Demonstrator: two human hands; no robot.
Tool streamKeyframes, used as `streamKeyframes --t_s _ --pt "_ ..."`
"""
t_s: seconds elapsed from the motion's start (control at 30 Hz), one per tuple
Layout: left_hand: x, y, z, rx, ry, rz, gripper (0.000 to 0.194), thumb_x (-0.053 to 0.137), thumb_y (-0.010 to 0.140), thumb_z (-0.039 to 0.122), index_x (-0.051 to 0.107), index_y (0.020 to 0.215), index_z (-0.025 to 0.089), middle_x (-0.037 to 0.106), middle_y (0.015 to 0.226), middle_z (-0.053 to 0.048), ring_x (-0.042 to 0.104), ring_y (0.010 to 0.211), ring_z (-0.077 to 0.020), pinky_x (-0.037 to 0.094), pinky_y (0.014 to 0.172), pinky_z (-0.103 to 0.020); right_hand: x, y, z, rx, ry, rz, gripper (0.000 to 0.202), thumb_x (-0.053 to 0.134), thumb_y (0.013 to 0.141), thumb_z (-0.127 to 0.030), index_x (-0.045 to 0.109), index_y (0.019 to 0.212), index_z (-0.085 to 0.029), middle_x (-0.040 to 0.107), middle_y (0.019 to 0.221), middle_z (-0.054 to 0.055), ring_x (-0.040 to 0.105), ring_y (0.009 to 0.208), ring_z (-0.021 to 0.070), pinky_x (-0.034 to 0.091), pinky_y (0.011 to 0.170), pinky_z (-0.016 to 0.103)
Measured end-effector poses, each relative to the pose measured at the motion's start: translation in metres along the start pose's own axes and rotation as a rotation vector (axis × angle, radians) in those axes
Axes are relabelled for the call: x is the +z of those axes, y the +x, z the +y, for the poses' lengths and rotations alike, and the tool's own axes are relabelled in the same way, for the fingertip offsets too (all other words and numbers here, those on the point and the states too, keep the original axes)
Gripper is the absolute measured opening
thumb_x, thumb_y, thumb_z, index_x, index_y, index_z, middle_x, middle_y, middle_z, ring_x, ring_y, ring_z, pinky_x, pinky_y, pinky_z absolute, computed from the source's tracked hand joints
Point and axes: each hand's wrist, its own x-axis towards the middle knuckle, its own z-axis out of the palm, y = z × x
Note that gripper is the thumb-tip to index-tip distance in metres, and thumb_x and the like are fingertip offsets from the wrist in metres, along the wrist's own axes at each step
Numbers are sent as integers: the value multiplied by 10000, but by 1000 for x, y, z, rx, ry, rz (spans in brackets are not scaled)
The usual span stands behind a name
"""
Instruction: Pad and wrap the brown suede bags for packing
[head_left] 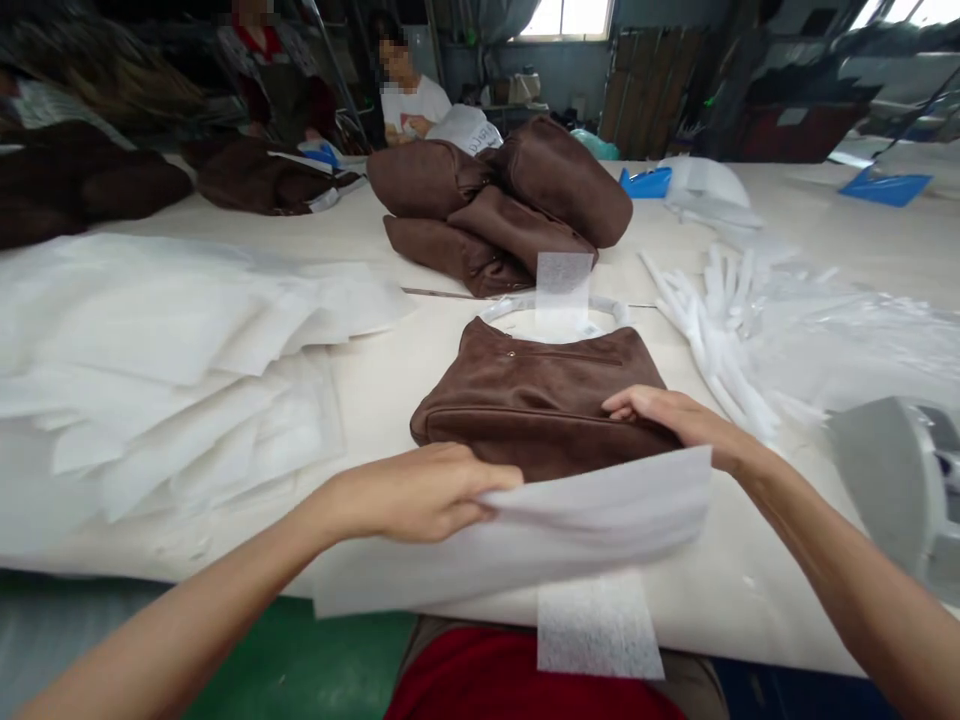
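Observation:
A brown handbag (pixel 555 385) lies on the pale table in front of me, its wrapped handle (pixel 615 308) curving away at the far side. Near the bag's bottom edge, my left hand (pixel 450 492) pinches a white translucent sheet (pixel 600 515) that stretches to the right, slightly blurred. My right hand (pixel 649 408) has its fingers curled on the right part of the bag, gripping it. A white strip (pixel 562 292) shows at the handle, and another strip (pixel 596 625) hangs over the table's front edge.
White sheets (pixel 150 320) are spread at the left. Stuffed brown bags (pixel 510 205) are piled behind the handbag. White padded strips (pixel 720 340) and clear plastic (pixel 862 350) lie right, near a grey device (pixel 892 490). People (pixel 412 95) stand across the table (pixel 375 385).

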Motion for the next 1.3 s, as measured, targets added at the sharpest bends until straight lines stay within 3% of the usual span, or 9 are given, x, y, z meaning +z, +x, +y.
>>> streamKeyframes --t_s 0.1,0.17,0.27,0.37,0.6,0.77,0.97,1.13,1.3 --pt "-1 46 -12 21 93 -46 211 520 824 78 577 918 258 619 717 23 625 699 -189 385 600 -254 -8 -15 1 -87 258 11 728 184 908 -763 604 1172 -230 652 1226 121 608 1159 283 432 1045 472" --pt "-1 63 -19 -8 160 -30 213 537 818 82 582 921 263 615 721 14 618 686 -204 354 570 -270 -8 -28 -1 -159 129 2 653 366 858 -788 572 1186 -262 547 1392 108 526 1278 301 403 1078 471" --pt "1 76 -23 -63 228 7 213 577 815 95 604 939 266 620 723 7 608 663 -213 347 565 -281 1 -42 0 -154 -336 48 365 652 834 -568 578 1022 -263 447 1478 80 449 1347 297 366 1100 453" --pt "0 75 -25 -108 264 32 178 636 822 159 617 965 263 627 732 6 617 692 -216 389 610 -285 16 -46 8 -186 -590 152 205 533 942 -398 529 819 -234 533 1337 93 500 1295 270 433 1007 411" --pt "-1 38 -32 -147 423 245 24 640 865 211 621 879 215 620 989 -40 611 880 -219 466 737 -324 24 -36 20 -306 -629 331 213 477 967 -328 455 774 -240 616 942 66 618 1139 252 496 841 330" --pt "14 40 -45 -76 409 474 89 675 862 243 617 823 188 487 1406 -92 471 1258 -293 415 1026 -449 22 -39 19 -253 -698 352 178 511 948 -409 475 966 -236 624 1184 104 630 1123 272 512 889 384" --pt "24 46 -49 -113 383 450 104 638 907 285 579 876 206 642 1205 -71 594 1075 -245 472 902 -382 19 -45 18 -232 -737 337 231 440 971 -367 424 775 -247 645 947 83 635 1114 273 521 793 359" --pt "26 50 -48 -215 381 450 151 651 899 303 525 903 220 657 873 -14 645 837 -215 471 733 -322 17 -48 13 -272 -817 410 213 444 970 -322 473 778 -235 670 1049 95 668 957 245 517 782 378" --pt "28 55 -54 -231 343 531 488 656 879 263 412 1301 237 683 1034 -33 670 951 -232 490 760 -309 52 -54 -19 -558 -987 560 180 433 952 -155 601 907 -198 664 1050 108 597 984 242 464 871 411"
